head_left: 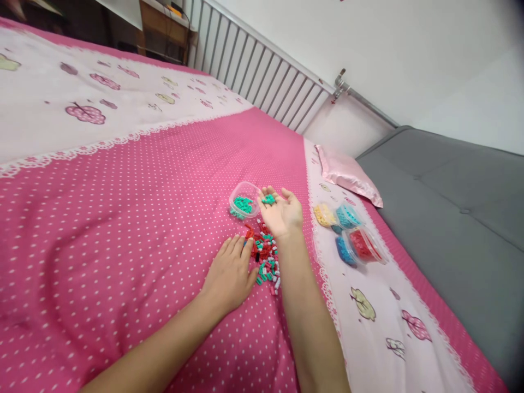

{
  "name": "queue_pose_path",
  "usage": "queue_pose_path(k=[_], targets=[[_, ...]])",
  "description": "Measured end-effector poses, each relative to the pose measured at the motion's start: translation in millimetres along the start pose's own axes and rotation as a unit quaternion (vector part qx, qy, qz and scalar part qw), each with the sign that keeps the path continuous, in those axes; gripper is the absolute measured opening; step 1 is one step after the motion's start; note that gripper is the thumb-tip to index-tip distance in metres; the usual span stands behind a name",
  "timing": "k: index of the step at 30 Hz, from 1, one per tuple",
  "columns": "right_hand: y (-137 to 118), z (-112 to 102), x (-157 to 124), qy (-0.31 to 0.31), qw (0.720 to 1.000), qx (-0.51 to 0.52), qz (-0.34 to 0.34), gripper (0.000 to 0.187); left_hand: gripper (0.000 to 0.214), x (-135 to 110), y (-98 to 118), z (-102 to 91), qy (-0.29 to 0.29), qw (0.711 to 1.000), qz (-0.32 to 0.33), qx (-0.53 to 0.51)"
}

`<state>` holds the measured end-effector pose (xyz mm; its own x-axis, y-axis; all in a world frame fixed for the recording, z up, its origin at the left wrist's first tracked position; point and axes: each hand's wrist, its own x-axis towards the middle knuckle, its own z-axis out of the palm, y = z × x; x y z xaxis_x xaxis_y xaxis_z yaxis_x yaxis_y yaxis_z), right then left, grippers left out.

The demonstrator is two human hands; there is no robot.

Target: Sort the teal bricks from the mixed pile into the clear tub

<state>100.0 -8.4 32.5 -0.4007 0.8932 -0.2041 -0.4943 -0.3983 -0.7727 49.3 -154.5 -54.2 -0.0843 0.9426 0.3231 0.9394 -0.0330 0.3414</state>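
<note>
My right hand (286,215) is turned palm up with several small green toy bricks (268,200) resting on its fingers. Just left of those fingers stands a clear plastic tub (245,185) with more green bricks (243,205) inside. A mixed pile of small bricks (266,248), red, green, white and pink with a black one, lies on the bedspread below the tub. My left hand (230,273) rests palm down at the pile's left edge, fingers stretched out. Whether anything lies under its fingertips is hidden.
Clear tubs of yellow bricks (324,216), light blue bricks (347,217), dark blue bricks (345,252) and red bricks (362,244) stand to the right. Beyond them are a pink pillow (347,174) and a grey headboard (454,218). A barred rail (262,65) borders the pink dotted bedspread (143,229).
</note>
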Motion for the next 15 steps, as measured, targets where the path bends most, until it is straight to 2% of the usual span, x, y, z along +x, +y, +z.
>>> queue_pose_path(k=[4, 8, 11, 15], targets=[[11.0, 20.1, 21.5, 0.014, 0.993, -0.108, -0.044, 0.030, 0.055, -0.5, -0.9, 0.1, 0.000, 1.000, 0.003, -0.007], [12.0, 22.0, 21.7, 0.003, 0.982, -0.161, -0.097, 0.039, 0.056, -0.7, -1.3, -0.1, -0.005, 1.000, 0.008, -0.014], [-3.3, 9.5, 8.1, -0.003, 0.982, -0.153, -0.109, 0.041, 0.055, -0.4, -2.7, 1.0, 0.010, 0.999, 0.013, -0.031], [-25.8, -27.5, -9.1, 0.057, 0.986, -0.105, -0.115, 0.037, 0.049, 1.8, -5.6, 2.2, 0.034, 0.998, 0.020, -0.058]])
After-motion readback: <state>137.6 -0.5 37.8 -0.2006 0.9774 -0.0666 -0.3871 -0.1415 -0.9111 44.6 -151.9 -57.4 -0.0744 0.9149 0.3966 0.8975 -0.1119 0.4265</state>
